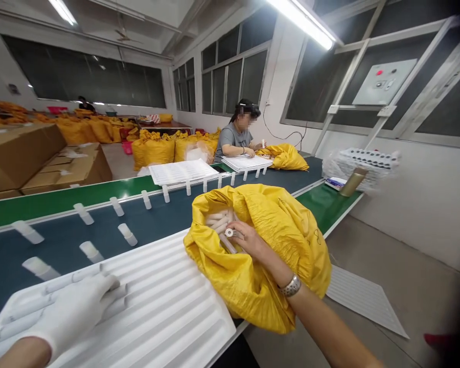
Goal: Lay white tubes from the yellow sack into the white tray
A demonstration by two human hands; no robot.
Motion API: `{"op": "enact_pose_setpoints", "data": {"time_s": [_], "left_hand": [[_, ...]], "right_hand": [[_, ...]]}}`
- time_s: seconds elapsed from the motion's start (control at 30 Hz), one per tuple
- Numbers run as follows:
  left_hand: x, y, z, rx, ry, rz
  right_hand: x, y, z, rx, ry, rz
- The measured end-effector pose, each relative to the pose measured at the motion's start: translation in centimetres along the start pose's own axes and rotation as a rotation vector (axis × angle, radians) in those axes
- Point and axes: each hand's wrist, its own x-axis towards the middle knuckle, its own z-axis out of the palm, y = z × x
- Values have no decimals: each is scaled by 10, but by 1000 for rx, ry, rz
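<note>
My right hand (247,239), bare with a metal watch at the wrist, is at the mouth of a yellow woven sack (279,220). Its fingers are closed round a white tube (229,233) whose round end faces me. More white tubes (216,219) lie inside the sack. My left hand (78,306), in a white glove, rests over translucent tubes (67,280) lying in the grooves of a white ribbed tray (157,296). Its fingers are bent over the tubes, and their tips are partly hidden, so its grip is unclear.
White caps or short tubes (127,234) stand in two rows on the dark belt (153,225). A person (235,135) sits across it beside stacked white trays (247,162) and another yellow sack (289,157). Cardboard boxes (19,156) are at left; a ribbed sheet (364,296) lies at lower right.
</note>
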Motion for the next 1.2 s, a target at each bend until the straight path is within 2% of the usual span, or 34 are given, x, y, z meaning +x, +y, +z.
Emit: {"op": "enact_pose_setpoints", "data": {"time_s": [0.13,0.23,0.3,0.37,0.43,0.5,0.57,0.7,0.87,0.93,1.03,1.13,1.2], "left_hand": [[-5,10,-7,65,-120,-80],[-13,29,-21,30,-109,-65],[-21,50,-32,-39,-58,-40],[-28,76,-42,-209,-6,-27],[-34,103,-49,-427,4,-15],[-40,125,-52,-585,-4,-17],[-43,138,-52,-659,-10,-11],[-45,150,-45,-713,-16,79],[-54,168,-30,-645,190,262],[-60,174,-26,-596,233,297],[-66,177,-29,-680,154,325],[-69,175,-40,-846,-21,343],[-69,175,-44,-862,-102,343]], "right_hand": [[1,-34,-18,70,-61,-178],[3,-62,-24,140,-85,-280],[8,-80,-21,183,-90,-345],[15,-97,-14,219,-120,-445],[20,-113,-7,243,-180,-530],[24,-125,-3,256,-224,-555],[25,-130,-4,247,-247,-554],[21,-128,-15,178,-282,-520],[11,-128,-25,135,-385,-402],[7,-131,-27,156,-417,-346],[2,-135,-31,178,-475,-336],[0,-138,-32,178,-545,-476],[-2,-139,-29,154,-577,-568]]}}
